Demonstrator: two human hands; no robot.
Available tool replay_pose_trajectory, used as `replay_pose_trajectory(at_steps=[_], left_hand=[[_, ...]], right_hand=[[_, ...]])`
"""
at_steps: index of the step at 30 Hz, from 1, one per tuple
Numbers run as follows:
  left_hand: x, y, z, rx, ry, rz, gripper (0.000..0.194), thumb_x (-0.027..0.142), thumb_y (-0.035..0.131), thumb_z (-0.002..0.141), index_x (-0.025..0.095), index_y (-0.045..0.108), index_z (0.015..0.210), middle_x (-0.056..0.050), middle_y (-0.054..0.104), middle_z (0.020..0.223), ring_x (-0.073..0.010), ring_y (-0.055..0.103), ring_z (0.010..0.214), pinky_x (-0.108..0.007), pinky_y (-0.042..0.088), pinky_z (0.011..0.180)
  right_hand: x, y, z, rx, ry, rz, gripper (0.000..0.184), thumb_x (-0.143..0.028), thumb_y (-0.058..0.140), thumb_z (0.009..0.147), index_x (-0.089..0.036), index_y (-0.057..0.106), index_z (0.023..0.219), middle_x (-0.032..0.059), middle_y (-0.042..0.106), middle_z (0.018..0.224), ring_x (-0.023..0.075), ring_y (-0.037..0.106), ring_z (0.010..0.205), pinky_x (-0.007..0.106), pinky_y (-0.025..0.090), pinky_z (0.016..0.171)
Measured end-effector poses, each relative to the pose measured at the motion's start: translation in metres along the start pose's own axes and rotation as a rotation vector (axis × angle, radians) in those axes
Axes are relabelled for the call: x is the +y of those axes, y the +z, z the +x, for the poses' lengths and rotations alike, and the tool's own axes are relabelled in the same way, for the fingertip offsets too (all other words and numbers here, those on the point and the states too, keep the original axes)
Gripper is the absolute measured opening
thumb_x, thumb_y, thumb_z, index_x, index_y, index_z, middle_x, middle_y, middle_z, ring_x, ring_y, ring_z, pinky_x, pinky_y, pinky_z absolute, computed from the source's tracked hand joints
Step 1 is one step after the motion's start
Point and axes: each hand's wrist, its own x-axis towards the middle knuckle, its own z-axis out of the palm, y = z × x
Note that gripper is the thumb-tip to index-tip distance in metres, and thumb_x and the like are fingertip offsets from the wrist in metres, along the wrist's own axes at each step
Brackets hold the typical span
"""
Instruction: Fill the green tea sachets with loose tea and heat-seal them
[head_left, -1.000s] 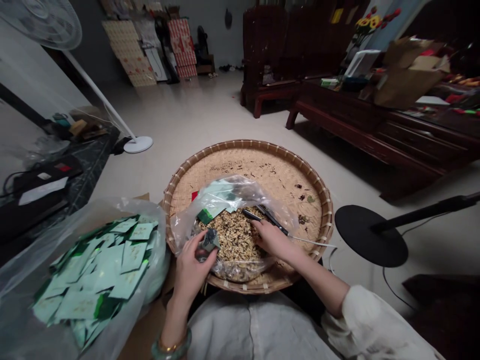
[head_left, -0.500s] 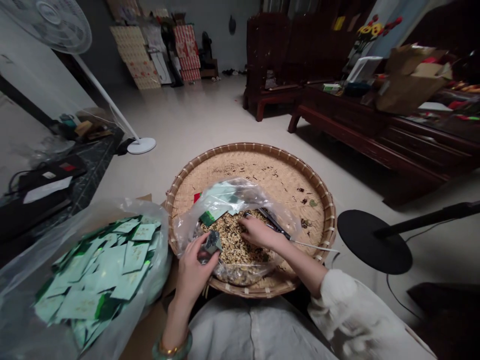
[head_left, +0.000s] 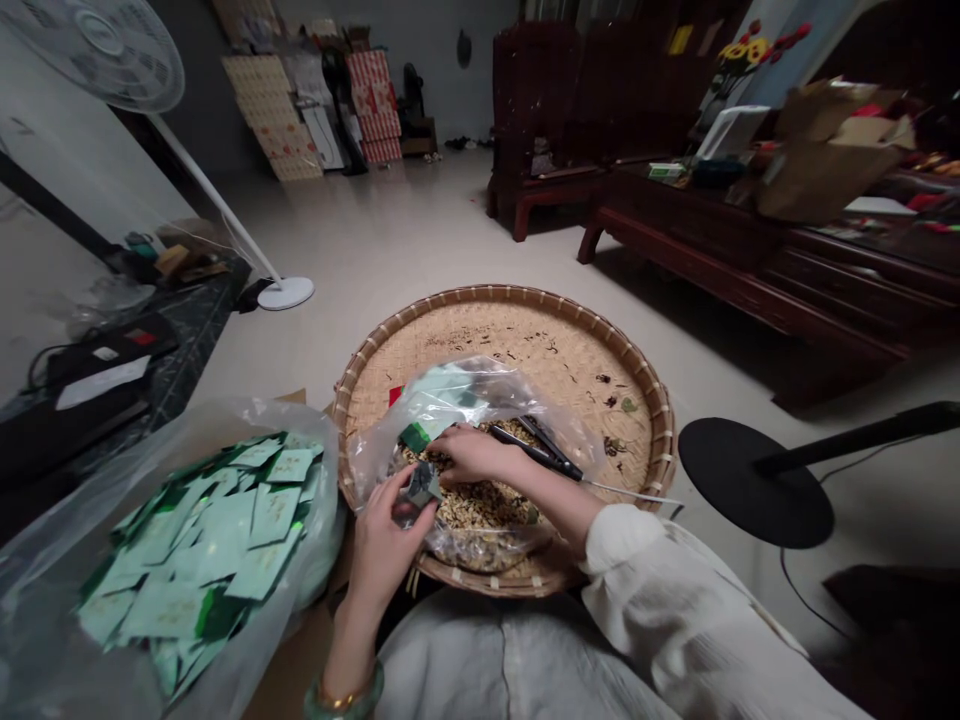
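Observation:
My left hand (head_left: 382, 535) grips a small sachet (head_left: 424, 484) between thumb and fingers; its mouth gapes, with a dark inside. My right hand (head_left: 472, 455) is just beyond the sachet, its fingers curled downward and close to the sachet's top. What those fingers hold is hidden. Below both hands, a clear plastic bag (head_left: 367, 440) holds a loose mix of grains and dark bits (head_left: 487, 510). Pale green sachets (head_left: 442, 390) lie at the bag's far side. A black two-armed tool like a hair straightener (head_left: 540, 450), with a pale cord, rests at the bag's right, beside my right forearm.
A round woven bamboo tray (head_left: 600, 350) carries the bag, with scattered dried bits on it. On the left, a large plastic bag (head_left: 315, 480) is full of green sachets (head_left: 217, 540). A white fan (head_left: 285, 293), a black stand base (head_left: 750, 485) and a dark wooden table (head_left: 750, 240) stand around.
My right hand has moved left across the grains, from beside the black tool to the sachet. More of the black tool shows now. My left hand holds the sachet in nearly the same place.

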Motion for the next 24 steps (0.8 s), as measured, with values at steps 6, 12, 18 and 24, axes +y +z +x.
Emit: replay_pose_trajectory(at_steps=[6, 12, 18, 24], left_hand=[[-0.002, 0.0, 0.0, 0.008, -0.008, -0.004, 0.043, 0.031, 0.065, 0.072, 0.019, 0.062, 0.113, -0.008, 0.068, 0.103, -0.0185, 0.067, 0.077, -0.03, 0.057, 0.067], [-0.003, 0.004, 0.0, -0.017, -0.018, -0.013, 0.044, 0.031, 0.064, 0.073, 0.017, 0.061, 0.114, -0.01, 0.067, 0.107, -0.0183, 0.067, 0.075, -0.031, 0.057, 0.067], [-0.006, 0.004, -0.001, -0.025, -0.049, -0.004, 0.048, 0.031, 0.066, 0.071, 0.018, 0.059, 0.117, -0.011, 0.067, 0.109, -0.0179, 0.068, 0.073, -0.032, 0.057, 0.067], [-0.008, 0.007, 0.0, -0.019, -0.026, -0.015, 0.049, 0.031, 0.066, 0.07, 0.019, 0.06, 0.117, -0.01, 0.067, 0.109, -0.0194, 0.068, 0.079, -0.031, 0.058, 0.066]], right_hand=[[-0.001, -0.006, -0.012, -0.093, -0.018, -0.102, 0.033, -0.02, 0.069, 0.07, -0.023, 0.069, 0.103, 0.0069, 0.069, 0.097, 0.0262, 0.06, 0.096, 0.028, 0.045, 0.074], [0.008, -0.008, -0.025, -0.033, 0.038, -0.14, 0.053, -0.032, 0.077, 0.064, -0.019, 0.063, 0.114, 0.0104, 0.066, 0.103, 0.0274, 0.059, 0.096, 0.03, 0.044, 0.077], [0.007, 0.009, -0.016, -0.005, -0.043, 0.017, 0.041, -0.028, 0.076, 0.068, -0.022, 0.067, 0.107, 0.0063, 0.066, 0.093, 0.0209, 0.061, 0.085, 0.025, 0.043, 0.07], [0.012, 0.019, -0.016, 0.088, -0.07, 0.142, 0.022, -0.01, 0.067, 0.069, -0.019, 0.073, 0.088, 0.0038, 0.068, 0.086, 0.0167, 0.061, 0.079, 0.023, 0.042, 0.071]])
